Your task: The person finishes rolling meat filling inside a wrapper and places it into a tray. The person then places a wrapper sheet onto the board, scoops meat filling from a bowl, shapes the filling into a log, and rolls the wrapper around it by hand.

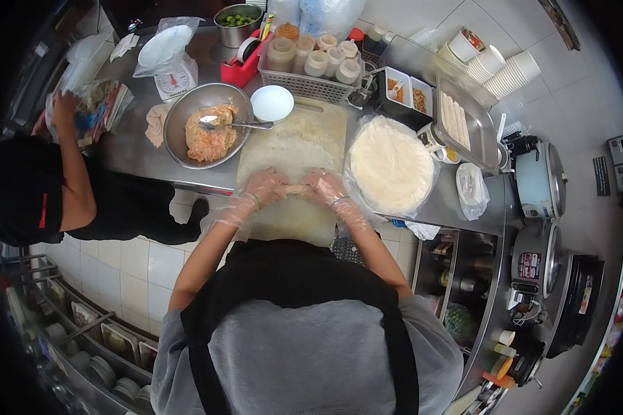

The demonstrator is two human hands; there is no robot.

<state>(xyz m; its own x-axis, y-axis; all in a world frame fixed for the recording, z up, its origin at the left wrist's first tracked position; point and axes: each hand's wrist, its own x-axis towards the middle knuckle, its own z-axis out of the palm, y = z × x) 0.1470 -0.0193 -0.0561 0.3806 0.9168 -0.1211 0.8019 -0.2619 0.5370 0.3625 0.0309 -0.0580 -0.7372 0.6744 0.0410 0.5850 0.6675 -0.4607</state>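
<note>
My left hand (pixel 266 187) and my right hand (pixel 326 187), both in clear plastic gloves, grip the two ends of a thin spring roll (pixel 296 189). It lies crosswise near the front of a pale cutting board (pixel 329 124), where a translucent wrapper sheet seems to be spread. Beyond my left hand stands a steel bowl (pixel 176 138) of pinkish minced filling (pixel 211 142), with a spoon (pixel 256 125) resting across it. To the right of the board is a round stack of pale wrappers (pixel 391 166) on plastic. My fingertips are partly hidden by the gloves.
Behind the board are a white bowl (pixel 272 104), a basket (pixel 304 84) of bottles and a red tape dispenser (pixel 241 69). A scale (pixel 175 81) stands back left. Several rolls lie in a steel tray (pixel 479 142) at right. A co-worker's arm (pixel 76 173) reaches in at left.
</note>
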